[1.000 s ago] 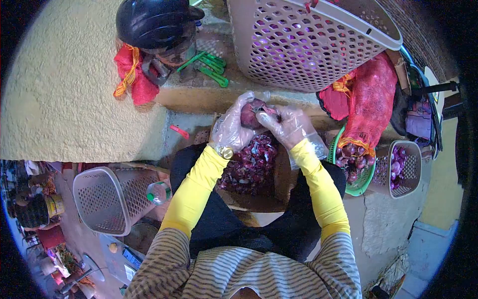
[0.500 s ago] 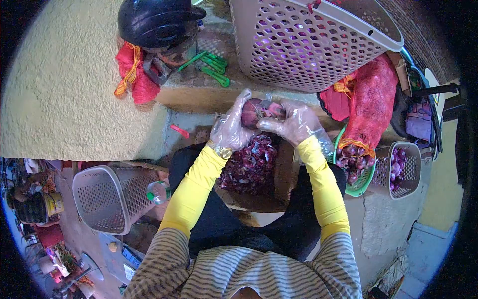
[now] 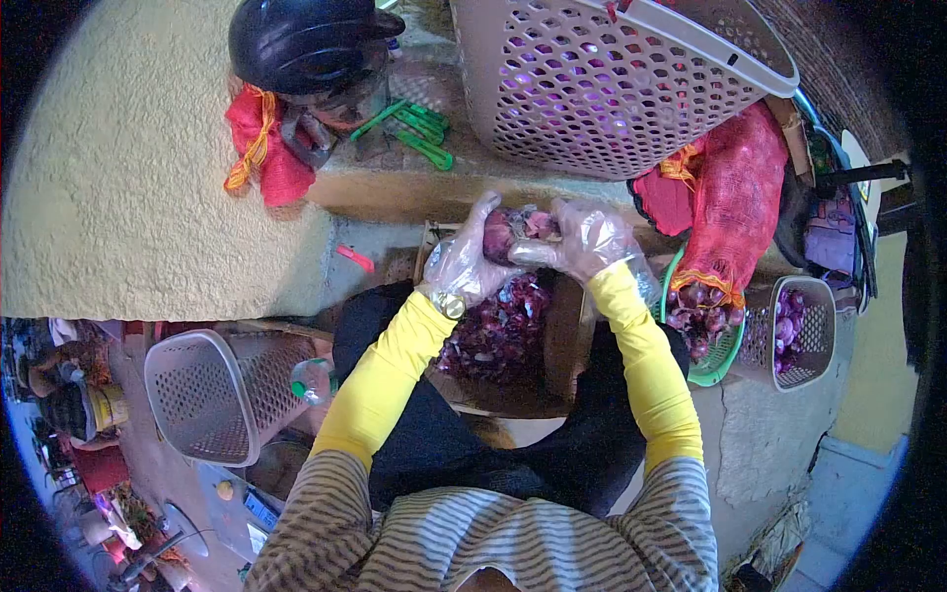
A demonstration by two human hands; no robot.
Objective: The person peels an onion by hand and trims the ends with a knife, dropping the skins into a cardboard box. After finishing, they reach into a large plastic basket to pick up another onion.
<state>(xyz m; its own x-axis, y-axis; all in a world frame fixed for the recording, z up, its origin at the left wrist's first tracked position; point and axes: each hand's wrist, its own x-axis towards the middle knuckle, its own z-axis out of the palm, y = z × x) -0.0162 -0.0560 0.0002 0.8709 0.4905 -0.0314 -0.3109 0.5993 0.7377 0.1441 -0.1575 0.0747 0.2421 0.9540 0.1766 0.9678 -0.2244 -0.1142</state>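
Observation:
Red onions (image 3: 500, 235) with loose papery skin are held between my two gloved hands, above the box; how many is hard to make out. My left hand (image 3: 464, 259), in a clear plastic glove, curls round their left side. From the right, my right hand (image 3: 590, 242), gloved likewise, closes on them with the thumb across the front. Below my hands, a box (image 3: 564, 340) between my legs holds a heap of dark red onion skins (image 3: 498, 331). Whether the right hand also has a small tool is hidden.
A large perforated basket (image 3: 592, 89) stands on the ledge ahead. To the right are a red mesh sack (image 3: 735, 197) spilling onions into a green basket (image 3: 723, 367) and a smaller basket (image 3: 819, 340). Another basket (image 3: 197, 395) lies at left, near a bottle (image 3: 314, 381). A dark helmet (image 3: 306, 44) sits ahead-left.
Both hands have shifted slightly and the onions have turned a little between them. The grip stays closed. Surrounding baskets and sack look the same.

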